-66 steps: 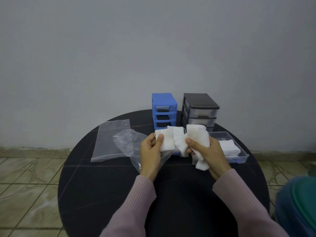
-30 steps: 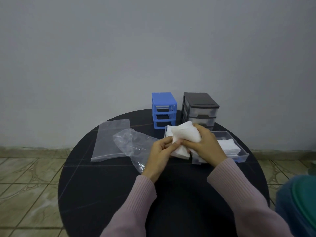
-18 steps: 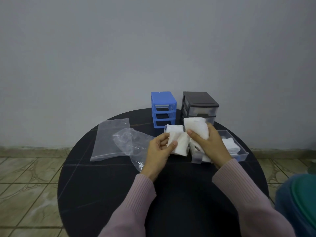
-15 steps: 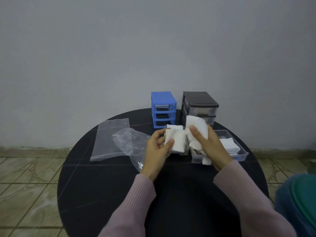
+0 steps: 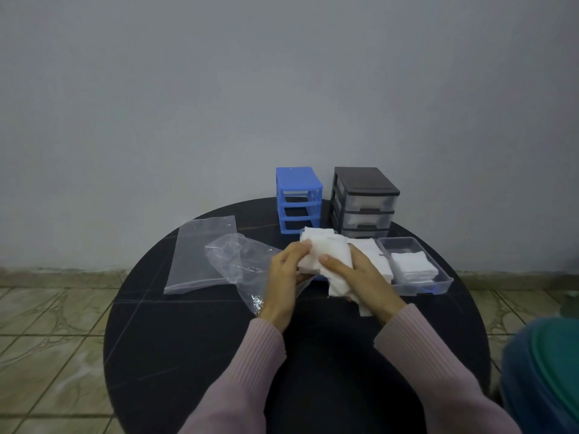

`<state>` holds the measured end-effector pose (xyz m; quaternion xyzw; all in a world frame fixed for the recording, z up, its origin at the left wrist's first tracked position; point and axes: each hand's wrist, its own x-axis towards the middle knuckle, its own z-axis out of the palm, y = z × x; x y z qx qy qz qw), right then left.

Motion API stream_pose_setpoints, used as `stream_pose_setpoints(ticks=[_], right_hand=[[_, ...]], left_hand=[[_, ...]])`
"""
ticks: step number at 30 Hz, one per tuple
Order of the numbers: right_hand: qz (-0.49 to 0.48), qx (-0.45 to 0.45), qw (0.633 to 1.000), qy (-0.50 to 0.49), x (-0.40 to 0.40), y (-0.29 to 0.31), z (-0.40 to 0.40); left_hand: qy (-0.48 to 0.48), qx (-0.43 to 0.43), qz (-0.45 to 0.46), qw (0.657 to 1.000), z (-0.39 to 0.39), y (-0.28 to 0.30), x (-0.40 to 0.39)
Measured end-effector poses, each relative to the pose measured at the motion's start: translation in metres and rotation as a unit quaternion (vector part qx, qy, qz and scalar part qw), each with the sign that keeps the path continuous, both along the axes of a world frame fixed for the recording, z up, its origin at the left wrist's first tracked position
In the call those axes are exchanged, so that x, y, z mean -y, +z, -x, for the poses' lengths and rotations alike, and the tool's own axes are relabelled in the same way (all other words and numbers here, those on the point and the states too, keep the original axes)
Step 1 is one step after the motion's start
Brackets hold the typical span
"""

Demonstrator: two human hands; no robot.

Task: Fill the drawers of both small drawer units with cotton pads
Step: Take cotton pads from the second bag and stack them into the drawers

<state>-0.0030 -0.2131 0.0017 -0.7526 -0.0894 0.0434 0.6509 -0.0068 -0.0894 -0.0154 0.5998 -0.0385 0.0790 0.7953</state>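
Both hands are now meeting again over one wad of cotton pads (image 5: 326, 258), where half a second ago they were holding separate bunches apart. On the round black counter (image 5: 175, 339), the left hand (image 5: 283, 280) is curling its fingers round the left side of the wad, and the right hand (image 5: 360, 283) is gripping the right side with its thumb across the top; more pads are hanging below the right palm. Two pink sleeves (image 5: 250, 371) are reaching in from the near edge. Two clear plastic bags are lying left of the hands: a crumpled one (image 5: 238, 261) just beside the left hand and a flat one (image 5: 200, 255) further left. Right of the hands, one clear tray-like drawer (image 5: 438, 281) is holding a neat stack of pads (image 5: 412, 266). Behind the hands, more pads are lying in another pulled-out drawer, mostly hidden. At the far edge two small drawer units are standing side by side: a blue one (image 5: 297, 183) with three open slots, and a black one (image 5: 365, 183) with two drawers showing.
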Motion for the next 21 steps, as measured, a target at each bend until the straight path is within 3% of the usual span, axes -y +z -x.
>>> stream_pose_setpoints(ticks=[5,12,18,21], right_hand=[[0.097,0.028,0.995,-0.022,0.006,-0.001,0.000],[-0.090,-0.003,0.994,-0.067,0.013,0.004,0.002],[-0.156,0.009,0.983,-0.099,0.017,0.003,-0.001],[-0.142,0.032,0.985,-0.091,0.022,0.004,-0.002]], left_hand=[[0.030,0.055,-0.068,0.996,-0.002,-0.003,-0.001],[0.040,0.004,-0.021,0.999,-0.007,-0.007,-0.004],[0.035,-0.003,-0.010,0.999,-0.008,-0.007,-0.005],[0.041,-0.015,0.015,0.999,-0.009,-0.009,-0.007]])
